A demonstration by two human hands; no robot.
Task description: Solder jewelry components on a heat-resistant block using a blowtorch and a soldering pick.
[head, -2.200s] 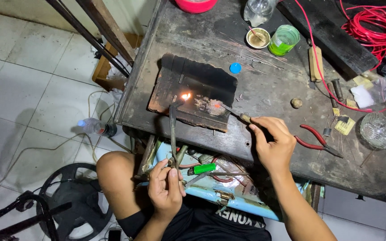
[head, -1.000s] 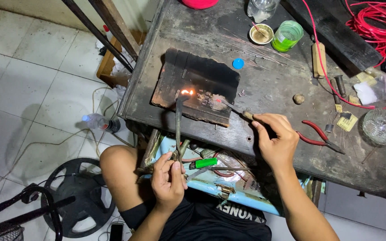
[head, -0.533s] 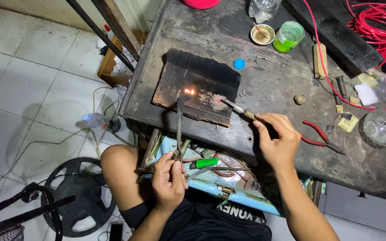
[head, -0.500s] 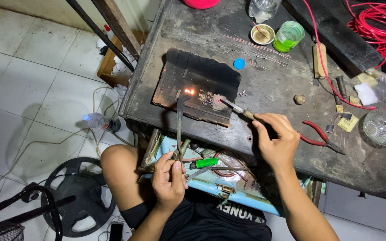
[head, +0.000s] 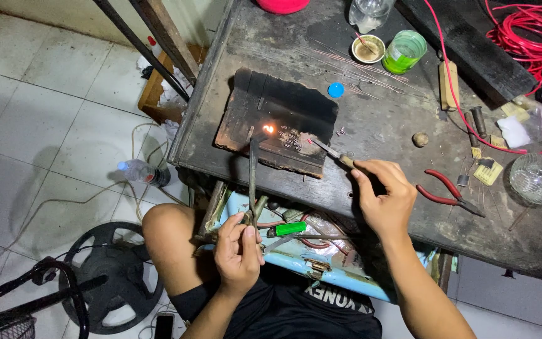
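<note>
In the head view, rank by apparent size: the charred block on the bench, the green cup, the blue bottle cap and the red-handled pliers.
Largest to smallest:
1. charred block
2. red-handled pliers
3. green cup
4. blue bottle cap
The pliers are longer than the cup but thin, so those two are close.

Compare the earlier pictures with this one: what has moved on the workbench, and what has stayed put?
Little has moved. The right hand keeps its thin tool aimed at the small beads on the charred block. The left hand still holds the torch, its flame burning at the same spot. The red pliers lie untouched.
</note>
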